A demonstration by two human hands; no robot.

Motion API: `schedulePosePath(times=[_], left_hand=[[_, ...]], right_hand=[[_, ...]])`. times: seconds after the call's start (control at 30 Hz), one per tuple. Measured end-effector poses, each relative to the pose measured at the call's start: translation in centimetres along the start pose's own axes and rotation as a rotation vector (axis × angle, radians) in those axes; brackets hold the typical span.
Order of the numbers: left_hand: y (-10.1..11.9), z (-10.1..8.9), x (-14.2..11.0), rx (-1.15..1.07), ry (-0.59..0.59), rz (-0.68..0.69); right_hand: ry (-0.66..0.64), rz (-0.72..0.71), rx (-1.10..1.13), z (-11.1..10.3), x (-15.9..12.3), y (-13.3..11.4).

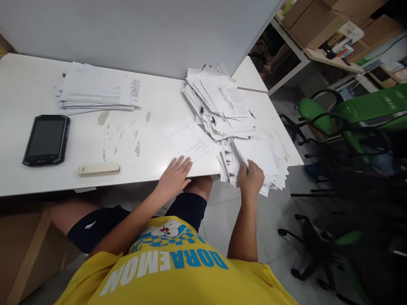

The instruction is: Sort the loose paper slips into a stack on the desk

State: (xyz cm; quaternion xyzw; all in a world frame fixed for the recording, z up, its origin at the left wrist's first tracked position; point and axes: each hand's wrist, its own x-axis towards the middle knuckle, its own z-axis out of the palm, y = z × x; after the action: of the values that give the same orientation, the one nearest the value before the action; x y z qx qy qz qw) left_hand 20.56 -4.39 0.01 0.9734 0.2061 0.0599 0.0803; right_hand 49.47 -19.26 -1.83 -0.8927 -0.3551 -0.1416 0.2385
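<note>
My left hand [174,174] lies flat at the front edge of the desk, fingers stretched out, its tips touching the near edge of a single printed sheet [187,142]. At the desk's front right corner, my right hand [252,177] pinches a sheet of paper [243,153], which bends up at its left side. Beneath it spreads a fanned pile of papers [276,163], partly jutting over the edge. Just behind stands a taller, untidy stack of printed papers [219,103] with dark smudges along its left side.
A neater paper stack [98,89] rests at the back left of the white desk [152,148]. Nearer are a black handheld device [47,140] and a small cream-coloured bar [99,169]. A grey partition [136,34] rises behind. Green chairs [321,114] and cardboard boxes [313,23] stand right.
</note>
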Motion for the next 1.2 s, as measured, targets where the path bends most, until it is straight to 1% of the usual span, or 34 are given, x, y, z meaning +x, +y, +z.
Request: schedulePosePath(times=[0.1,0.23,0.3,0.33,0.4,0.47,0.57,0.63,0.67,0.8,0.87,0.93,1.1,1.2], left_hand=[[-0.1,-0.2,-1.5,0.018,0.018,-0.003],[0.0,-0.5,-2.8,0.039,0.050,-0.009],[0.0,-0.4,-3.0,0.042,0.065,-0.011],[0.1,-0.3,-3.1,0.042,0.069,-0.011],[0.1,-0.2,-3.0,0.045,0.069,-0.006],[0.0,-0.2,-2.9,0.048,0.071,0.002],[0.0,-0.3,-2.8,0.043,0.079,0.007],[0.0,-0.2,-2.8,0.043,0.090,0.009],[0.0,-0.2,-2.8,0.045,0.095,0.010],[-0.2,0.1,-2.8,0.050,0.109,0.005],[-0.2,0.2,-2.8,0.054,0.114,0.009],[-0.3,0.3,-2.8,0.057,0.123,0.015],[-0.3,0.5,-2.7,0.045,0.144,0.021],[-0.3,0.5,-2.8,0.033,0.144,0.019]], right_hand=[[0.128,-0.054,0.024,-1.1,0.4,0.1],[0.328,-0.081,0.089,-3.4,0.5,-1.2],[0.369,-0.069,0.119,-4.4,0.4,-2.1],[0.367,-0.061,0.131,-4.8,0.3,-2.4],[0.310,-0.039,0.169,-5.3,0.2,-2.9],[0.203,0.011,0.250,-5.2,0.0,-3.0],[0.025,0.117,0.392,-4.0,-0.2,-2.5],[-0.050,0.163,0.421,-2.8,-0.5,-2.2],[-0.077,0.163,0.407,-2.2,-0.6,-2.1],[-0.114,0.089,0.225,-0.5,-1.3,-2.3],[-0.119,0.061,0.126,-0.2,-1.5,-2.5],[-0.124,0.040,0.073,-0.3,-1.6,-2.7],[-0.126,0.004,0.085,-0.8,-1.8,-3.0],[-0.105,0.001,0.103,-1.0,-1.9,-3.0]])
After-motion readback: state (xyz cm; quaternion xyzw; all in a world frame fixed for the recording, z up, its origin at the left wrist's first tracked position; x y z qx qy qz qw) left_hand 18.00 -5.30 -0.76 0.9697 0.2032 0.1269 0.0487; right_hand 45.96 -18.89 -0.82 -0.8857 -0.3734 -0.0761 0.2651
